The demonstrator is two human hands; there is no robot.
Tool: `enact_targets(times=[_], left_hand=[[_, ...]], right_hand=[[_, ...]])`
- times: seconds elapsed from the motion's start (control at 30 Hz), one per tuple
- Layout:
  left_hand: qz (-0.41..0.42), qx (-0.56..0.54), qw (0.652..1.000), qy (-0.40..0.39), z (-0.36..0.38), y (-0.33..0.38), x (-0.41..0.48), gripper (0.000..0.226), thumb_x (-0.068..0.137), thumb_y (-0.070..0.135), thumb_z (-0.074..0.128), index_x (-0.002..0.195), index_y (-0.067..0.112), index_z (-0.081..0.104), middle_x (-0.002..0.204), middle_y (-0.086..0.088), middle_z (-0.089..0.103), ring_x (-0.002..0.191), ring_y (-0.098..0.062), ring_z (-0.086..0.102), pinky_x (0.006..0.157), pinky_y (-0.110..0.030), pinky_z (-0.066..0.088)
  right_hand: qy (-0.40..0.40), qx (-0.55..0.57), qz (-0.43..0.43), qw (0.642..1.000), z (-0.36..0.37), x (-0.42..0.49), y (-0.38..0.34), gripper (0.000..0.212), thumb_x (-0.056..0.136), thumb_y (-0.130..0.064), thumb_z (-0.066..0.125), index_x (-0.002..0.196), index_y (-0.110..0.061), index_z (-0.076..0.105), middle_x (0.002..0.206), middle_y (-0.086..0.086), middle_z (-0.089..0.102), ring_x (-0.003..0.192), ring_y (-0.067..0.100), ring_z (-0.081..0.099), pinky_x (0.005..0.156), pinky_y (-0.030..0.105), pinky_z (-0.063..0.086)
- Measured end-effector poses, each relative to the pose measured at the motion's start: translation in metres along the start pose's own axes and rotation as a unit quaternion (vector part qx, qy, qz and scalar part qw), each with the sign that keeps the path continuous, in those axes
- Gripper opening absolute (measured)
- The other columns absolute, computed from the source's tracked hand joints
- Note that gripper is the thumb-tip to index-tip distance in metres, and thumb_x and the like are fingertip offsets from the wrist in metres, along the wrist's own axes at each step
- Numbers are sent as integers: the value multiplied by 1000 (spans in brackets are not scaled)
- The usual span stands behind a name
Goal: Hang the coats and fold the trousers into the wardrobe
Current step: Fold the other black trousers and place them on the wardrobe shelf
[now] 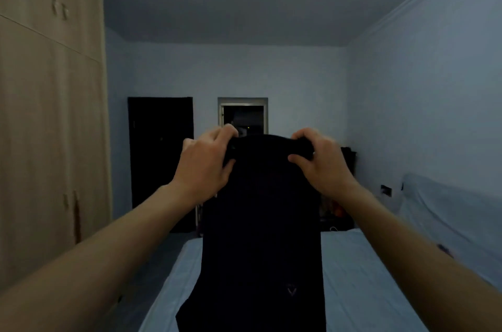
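This is a bedroom in a home. A bed with a pale blue sheet (353, 277) lies at 6 o'clock. A tall beige wooden wardrobe (49, 114), doors closed, fills 9 o'clock. A dark door (160, 158) stands at 11 o'clock in plain pale walls.

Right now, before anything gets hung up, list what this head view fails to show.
Head view, dark garment: too dark to tell coat from trousers; the bottom frame edge cuts off its lower end.
Head view, wardrobe: closed doors hide the inside; the left edge cuts it off.
Head view, bed: the garment hides its middle.
Head view, objects by the far wall: dim, too small.
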State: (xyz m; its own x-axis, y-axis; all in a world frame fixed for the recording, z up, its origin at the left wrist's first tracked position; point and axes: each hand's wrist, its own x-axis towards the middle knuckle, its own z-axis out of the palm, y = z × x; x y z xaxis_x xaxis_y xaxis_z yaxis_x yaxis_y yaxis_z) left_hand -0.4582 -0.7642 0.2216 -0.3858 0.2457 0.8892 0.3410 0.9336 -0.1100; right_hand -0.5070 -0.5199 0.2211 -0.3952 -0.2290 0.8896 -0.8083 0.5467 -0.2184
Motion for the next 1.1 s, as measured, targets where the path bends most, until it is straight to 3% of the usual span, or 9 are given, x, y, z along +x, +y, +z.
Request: enact_targets(times=[0.1, 0.2, 0.33, 0.5, 0.77, 0.93, 1.1], left_hand=[[7, 34, 999, -28, 68, -55, 38, 45, 79, 21, 73, 117, 25, 50, 108, 0, 56, 94, -24, 61, 80, -44, 43], [12, 52, 998, 19, 112, -99, 84, 45, 76, 17, 75, 115, 23, 54, 109, -1, 58, 94, -27, 61, 84, -46, 41], [39, 57, 993, 99, 130, -134, 125, 40, 76, 14, 73, 111, 20, 55, 109, -4, 59, 93, -30, 60, 86, -47, 40], [47, 51, 993, 98, 139, -147, 106, 39, 77, 13, 74, 112, 18, 57, 111, -4, 59, 94, -28, 61, 89, -51, 41], [-30, 0, 999, -19, 115, -103, -14, 42, 78, 14, 77, 112, 17, 54, 109, -2, 57, 88, -24, 60, 85, -46, 40], [-53, -60, 991, -112, 69, -27, -123, 45, 75, 13, 79, 111, 19, 54, 110, 2, 56, 95, -22, 59, 87, -48, 44], [-57, -117, 962, -240, 29, 47, -232, 47, 73, 15, 80, 107, 25, 49, 105, 5, 54, 91, -23, 59, 78, -44, 44]], right_hand=[[-8, -28, 18, 999, 63, 43, 52, 29, 80, 0, 75, 99, -16, 60, 98, -5, 56, 90, 11, 53, 80, -2, 32], [34, -43, 19, 998, 101, 96, 85, 26, 80, 5, 72, 98, -10, 61, 98, -2, 53, 87, 11, 50, 77, -3, 31], [99, -61, -21, 993, 118, 145, 97, 21, 82, 4, 70, 97, -6, 61, 98, -2, 51, 84, 10, 48, 75, -3, 30], [95, -64, -46, 992, 137, 141, 107, 21, 82, 3, 71, 98, -7, 60, 98, -2, 51, 83, 10, 47, 76, 0, 34], [-13, -38, -22, 999, 132, 28, 78, 26, 80, 1, 73, 99, -10, 60, 100, -4, 51, 89, 6, 46, 83, 2, 33], [-90, -11, 1, 996, 89, -100, 41, 26, 80, -1, 74, 99, -10, 59, 103, 2, 56, 91, 15, 54, 86, 23, 46], [-171, 30, 61, 983, 49, -229, 6, 26, 77, 2, 75, 95, -10, 61, 95, -5, 54, 85, 10, 52, 78, 15, 40]])
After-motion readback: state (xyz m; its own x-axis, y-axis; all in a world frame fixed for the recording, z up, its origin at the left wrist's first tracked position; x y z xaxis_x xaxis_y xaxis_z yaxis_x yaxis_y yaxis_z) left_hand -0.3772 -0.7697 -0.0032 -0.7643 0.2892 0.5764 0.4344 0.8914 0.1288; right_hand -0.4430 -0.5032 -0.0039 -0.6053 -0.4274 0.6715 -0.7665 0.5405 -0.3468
